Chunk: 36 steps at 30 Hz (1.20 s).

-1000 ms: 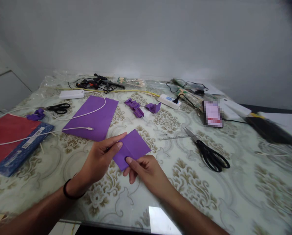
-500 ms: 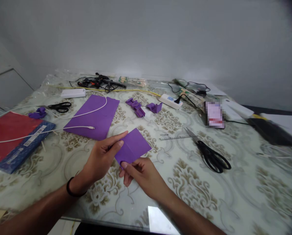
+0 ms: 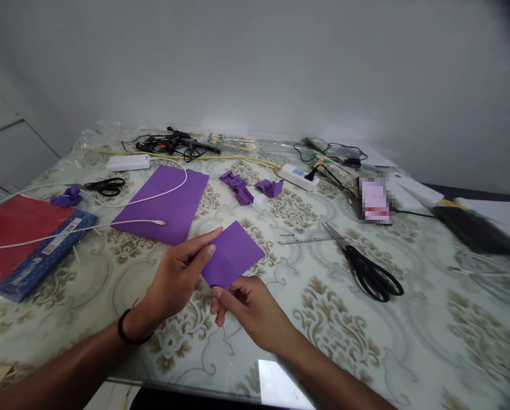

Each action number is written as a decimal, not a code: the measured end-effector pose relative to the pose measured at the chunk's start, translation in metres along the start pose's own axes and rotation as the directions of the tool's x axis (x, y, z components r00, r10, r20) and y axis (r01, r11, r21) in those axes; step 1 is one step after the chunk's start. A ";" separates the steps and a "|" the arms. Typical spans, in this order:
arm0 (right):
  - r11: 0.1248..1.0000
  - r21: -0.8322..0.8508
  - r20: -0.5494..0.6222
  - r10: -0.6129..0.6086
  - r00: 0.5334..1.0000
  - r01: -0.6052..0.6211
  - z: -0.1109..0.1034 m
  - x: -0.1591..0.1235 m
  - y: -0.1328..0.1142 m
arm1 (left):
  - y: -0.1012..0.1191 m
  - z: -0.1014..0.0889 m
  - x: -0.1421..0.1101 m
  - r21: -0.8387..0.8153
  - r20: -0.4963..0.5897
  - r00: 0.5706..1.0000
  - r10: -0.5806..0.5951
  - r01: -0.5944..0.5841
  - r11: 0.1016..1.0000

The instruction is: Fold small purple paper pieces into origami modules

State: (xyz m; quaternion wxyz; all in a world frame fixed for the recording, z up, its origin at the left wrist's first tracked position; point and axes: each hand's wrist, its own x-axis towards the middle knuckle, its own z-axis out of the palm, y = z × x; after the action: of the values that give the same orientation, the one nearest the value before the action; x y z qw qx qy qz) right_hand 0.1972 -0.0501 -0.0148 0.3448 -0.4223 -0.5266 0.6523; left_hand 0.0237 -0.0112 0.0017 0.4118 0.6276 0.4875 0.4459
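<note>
- The person's left hand (image 3: pixel 176 276) and right hand (image 3: pixel 257 310) are holding a paper piece (image 3: pixel 235 253) between them, above the near part of the table (image 3: pixel 336 353).
- Behind the left hand, a sheet (image 3: pixel 182 210) is lying on the table, and a cable (image 3: pixel 163 223) is crossing over it.
- Left of the sheet, the far scissors (image 3: pixel 105 187) are resting just beside a crumpled scrap (image 3: pixel 67 197); a packet (image 3: pixel 24 245) is lying before both.
- Behind the sheet, a wire tangle (image 3: pixel 173 143) is sitting near the wall (image 3: pixel 255 62).
- Behind the paper piece, a folded strip (image 3: pixel 238 188) is lying left of a folded scrap (image 3: pixel 271 188); a power strip (image 3: pixel 296 176) is sitting farther right.
- Right of the paper piece, the near scissors (image 3: pixel 372 273) are lying.
</note>
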 end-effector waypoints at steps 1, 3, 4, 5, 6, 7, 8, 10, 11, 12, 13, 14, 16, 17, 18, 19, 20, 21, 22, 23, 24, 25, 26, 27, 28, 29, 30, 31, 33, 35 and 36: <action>1.000 -0.004 -0.001 -0.006 1.000 0.006 0.000 0.000 0.000 | 0.000 0.000 0.000 0.000 -0.003 1.000 -0.002 0.002 1.000; 0.999 -0.033 0.003 -0.012 1.000 0.012 -0.003 -0.001 -0.001 | 0.000 -0.001 -0.001 -0.003 -0.004 1.000 0.002 -0.002 1.000; 0.998 -0.056 -0.004 -0.013 1.000 0.013 -0.006 -0.001 -0.002 | 0.000 -0.001 -0.001 -0.005 -0.006 1.000 0.008 -0.008 1.000; 0.996 -0.084 -0.020 -0.015 1.000 0.013 -0.010 -0.001 -0.004 | 0.001 -0.001 -0.002 -0.005 -0.008 1.000 0.015 -0.015 1.000; 0.994 -0.110 -0.048 -0.021 0.999 0.015 -0.014 -0.001 -0.006 | 0.001 -0.001 -0.002 -0.005 -0.011 1.000 0.021 -0.021 1.000; 0.990 -0.136 -0.081 -0.037 0.996 0.026 -0.018 -0.001 -0.007 | 0.001 -0.001 -0.003 -0.006 -0.013 1.000 0.024 -0.024 1.000; 0.987 -0.157 -0.101 -0.062 0.993 0.046 -0.022 0.000 -0.009 | 0.002 -0.001 -0.003 -0.006 -0.016 1.000 0.025 -0.025 1.000; 0.978 -0.189 -0.108 -0.107 0.988 0.085 -0.028 0.001 -0.012 | 0.002 0.000 -0.004 -0.008 -0.013 1.000 0.016 -0.017 1.000; 0.975 -0.200 -0.103 -0.117 0.988 0.094 -0.030 0.002 -0.013 | 0.003 0.000 -0.004 -0.014 -0.010 1.000 0.010 -0.011 1.000; 0.974 -0.205 -0.094 -0.116 0.989 0.095 -0.031 0.002 -0.013 | 0.003 0.000 -0.004 -0.023 -0.012 1.000 0.007 -0.007 1.000; 0.974 -0.208 -0.089 -0.110 0.990 0.090 -0.031 0.003 -0.013 | 0.003 0.000 -0.003 -0.032 -0.012 1.000 0.004 -0.004 0.999; 0.975 -0.207 -0.091 -0.105 0.990 0.085 -0.031 0.003 -0.014 | 0.003 0.000 -0.003 -0.040 -0.015 1.000 0.001 -0.002 0.999; 0.977 -0.193 -0.113 -0.114 0.987 0.091 -0.032 0.003 -0.014 | 0.003 0.000 -0.002 -0.051 -0.023 1.000 0.004 -0.005 0.999; 0.978 -0.181 -0.132 -0.127 0.983 0.102 -0.033 0.003 -0.014 | 0.003 0.000 -0.002 -0.056 -0.024 1.000 0.004 -0.006 0.998; 0.979 -0.167 -0.150 -0.141 0.979 0.116 -0.035 0.003 -0.015 | 0.003 0.000 -0.002 -0.064 -0.023 1.000 -0.002 0.000 0.998; 0.980 -0.152 -0.163 -0.155 0.974 0.130 -0.036 0.003 -0.015 | 0.003 0.000 -0.002 -0.075 -0.021 1.000 -0.014 0.012 0.997; 0.979 -0.145 -0.168 -0.164 0.972 0.140 -0.038 0.002 -0.015 | 0.003 0.001 -0.002 -0.087 -0.016 0.999 -0.032 0.030 0.996; 0.978 -0.149 -0.166 -0.170 0.971 0.146 -0.039 0.002 -0.015 | 0.003 0.001 -0.002 -0.104 -0.009 0.998 -0.054 0.053 0.993; 0.975 -0.164 -0.156 -0.173 0.973 0.147 -0.040 0.002 -0.015 | 0.004 0.001 -0.002 -0.125 0.001 0.997 -0.079 0.079 0.989; 0.972 -0.183 -0.142 -0.172 0.975 0.144 -0.041 0.002 -0.015 | 0.004 0.001 -0.002 -0.147 0.019 0.994 -0.103 0.105 0.984; 0.970 -0.199 -0.128 -0.169 0.977 0.142 -0.041 0.002 -0.014 | 0.005 0.001 -0.002 -0.168 0.043 0.991 -0.123 0.128 0.977; 0.967 -0.212 -0.122 -0.168 0.978 0.140 -0.041 0.001 -0.014 | 0.005 0.001 -0.002 -0.184 0.068 0.988 -0.139 0.150 0.972; 0.964 -0.224 -0.131 -0.174 0.976 0.141 -0.041 0.001 -0.014 | 0.006 0.001 -0.001 -0.191 0.090 0.984 -0.153 0.168 0.967; 0.961 -0.235 -0.155 -0.185 0.970 0.146 -0.041 0.001 -0.014 | 0.006 0.000 -0.001 -0.188 0.107 0.981 -0.163 0.181 0.965; 0.957 -0.246 -0.190 -0.201 0.961 0.152 -0.041 0.001 -0.014 | 0.007 0.000 0.000 -0.180 0.122 0.978 -0.169 0.189 0.965; 0.953 -0.258 -0.228 -0.219 0.949 0.158 -0.041 0.001 -0.015 | 0.007 0.000 0.000 -0.172 0.144 0.974 -0.173 0.197 0.965; 0.950 -0.268 -0.263 -0.234 0.936 0.162 -0.041 0.002 -0.015 | 0.007 0.000 0.001 -0.169 0.183 0.966 -0.181 0.212 0.963; 0.948 -0.273 -0.291 -0.244 0.925 0.164 -0.041 0.002 -0.016 | 0.006 0.001 0.001 -0.167 0.239 0.952 -0.189 0.232 0.958; 0.952 -0.258 -0.322 -0.244 0.915 0.163 -0.042 0.003 -0.017 | 0.005 0.002 0.000 -0.156 0.353 0.913 -0.204 0.273 0.949; 0.960 -0.230 -0.351 -0.236 0.906 0.161 -0.043 0.004 -0.017 | 0.004 0.004 -0.001 -0.149 0.391 0.896 -0.212 0.288 0.946; 0.962 -0.218 -0.367 -0.237 0.899 0.165 -0.043 0.005 -0.017 | 0.003 0.004 -0.001 -0.153 0.368 0.906 -0.209 0.281 0.947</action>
State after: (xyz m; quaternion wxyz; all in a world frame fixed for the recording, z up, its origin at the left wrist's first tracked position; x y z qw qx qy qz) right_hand 0.2347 -0.0254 -0.0033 0.4685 -0.5163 -0.5454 0.4652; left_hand 0.0286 -0.0134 0.0033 0.6060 0.5846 0.4343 0.3199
